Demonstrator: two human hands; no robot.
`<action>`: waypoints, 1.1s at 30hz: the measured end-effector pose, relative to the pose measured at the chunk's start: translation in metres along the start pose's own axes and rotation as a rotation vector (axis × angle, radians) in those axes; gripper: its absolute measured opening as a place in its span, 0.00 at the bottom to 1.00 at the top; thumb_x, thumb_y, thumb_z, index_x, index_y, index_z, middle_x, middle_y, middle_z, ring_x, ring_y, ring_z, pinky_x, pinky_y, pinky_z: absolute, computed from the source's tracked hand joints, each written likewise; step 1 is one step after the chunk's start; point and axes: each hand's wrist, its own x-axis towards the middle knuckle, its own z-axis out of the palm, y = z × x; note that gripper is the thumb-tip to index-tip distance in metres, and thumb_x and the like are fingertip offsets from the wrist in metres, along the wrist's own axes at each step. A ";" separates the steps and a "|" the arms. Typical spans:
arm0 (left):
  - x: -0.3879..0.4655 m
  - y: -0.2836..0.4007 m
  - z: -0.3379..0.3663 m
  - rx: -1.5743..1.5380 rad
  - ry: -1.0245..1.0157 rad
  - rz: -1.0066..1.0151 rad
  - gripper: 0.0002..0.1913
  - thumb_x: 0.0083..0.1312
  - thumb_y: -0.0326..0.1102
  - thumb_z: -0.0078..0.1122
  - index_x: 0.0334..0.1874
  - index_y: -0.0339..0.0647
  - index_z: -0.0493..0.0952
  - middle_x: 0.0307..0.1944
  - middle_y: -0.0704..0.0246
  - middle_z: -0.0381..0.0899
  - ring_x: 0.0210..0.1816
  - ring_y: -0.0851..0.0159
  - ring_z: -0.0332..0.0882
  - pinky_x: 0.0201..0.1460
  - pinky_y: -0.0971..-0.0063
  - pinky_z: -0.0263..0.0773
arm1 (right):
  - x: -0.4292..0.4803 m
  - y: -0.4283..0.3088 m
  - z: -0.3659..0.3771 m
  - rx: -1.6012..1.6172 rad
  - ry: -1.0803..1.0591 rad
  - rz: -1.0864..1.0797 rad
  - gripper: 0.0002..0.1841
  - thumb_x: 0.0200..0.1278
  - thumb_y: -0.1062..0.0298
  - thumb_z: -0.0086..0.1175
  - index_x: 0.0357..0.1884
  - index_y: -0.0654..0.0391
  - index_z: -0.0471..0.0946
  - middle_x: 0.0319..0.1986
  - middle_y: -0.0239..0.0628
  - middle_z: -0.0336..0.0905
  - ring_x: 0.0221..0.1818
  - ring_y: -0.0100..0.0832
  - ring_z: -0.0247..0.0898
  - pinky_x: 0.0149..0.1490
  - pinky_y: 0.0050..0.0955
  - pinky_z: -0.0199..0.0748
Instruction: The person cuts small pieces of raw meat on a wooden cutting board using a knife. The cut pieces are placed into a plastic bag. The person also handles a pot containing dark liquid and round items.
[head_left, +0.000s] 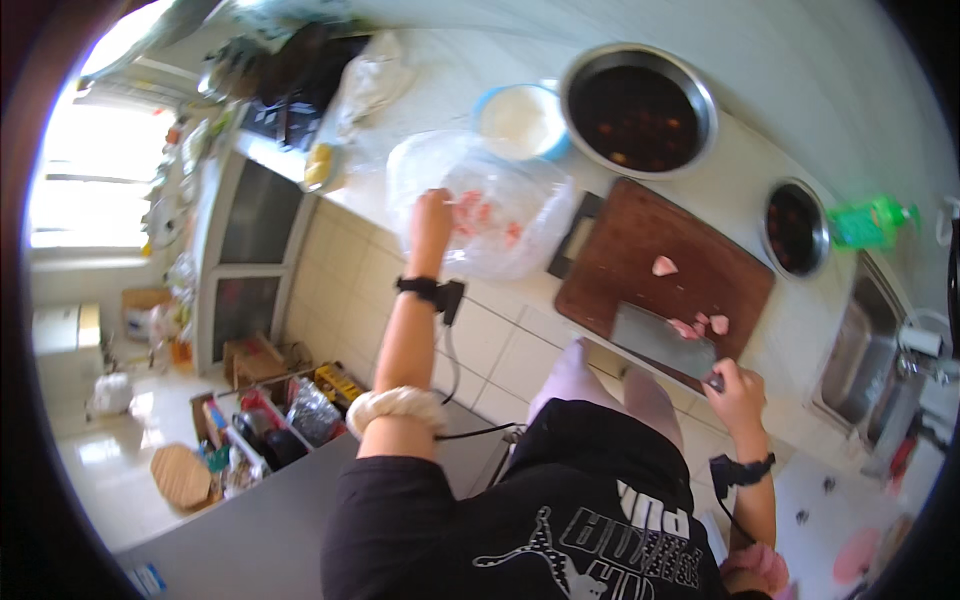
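Observation:
My right hand grips the dark handle of a cleaver, whose broad blade lies flat over the near edge of a brown cutting board. Small pieces of pink raw meat sit against the blade, and one larger piece is farther up the board. Over the left side of a clear plastic bag is my left hand, fingers bunched; whether it pinches the bag or a bit of meat cannot be made out. Pieces of reddish meat are in the bag.
Behind the board stands a large steel bowl of dark liquid, with a blue-rimmed bowl beside it. A smaller steel bowl, a green bottle and a sink are at right. A cloth lies at left.

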 end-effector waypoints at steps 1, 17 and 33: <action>-0.008 0.015 -0.010 -0.038 0.010 -0.027 0.08 0.58 0.32 0.67 0.38 0.36 0.86 0.39 0.54 0.87 0.37 0.54 0.85 0.42 0.65 0.79 | 0.001 -0.001 -0.001 -0.049 0.039 -0.048 0.18 0.44 0.71 0.71 0.36 0.52 0.73 0.27 0.35 0.81 0.30 0.44 0.79 0.34 0.42 0.74; -0.126 0.265 0.021 -0.695 -1.018 0.555 0.09 0.56 0.31 0.70 0.36 0.35 0.85 0.29 0.61 0.86 0.31 0.59 0.85 0.39 0.71 0.80 | 0.013 -0.006 -0.012 -0.267 0.017 -0.346 0.09 0.50 0.72 0.59 0.31 0.52 0.70 0.24 0.30 0.71 0.30 0.32 0.76 0.37 0.33 0.74; 0.002 0.026 -0.026 -0.264 -0.150 -0.014 0.06 0.56 0.31 0.68 0.34 0.38 0.86 0.31 0.55 0.87 0.33 0.55 0.87 0.37 0.67 0.80 | -0.001 -0.001 -0.008 -0.212 0.052 -0.196 0.16 0.41 0.76 0.65 0.33 0.54 0.71 0.25 0.34 0.76 0.30 0.40 0.76 0.34 0.38 0.70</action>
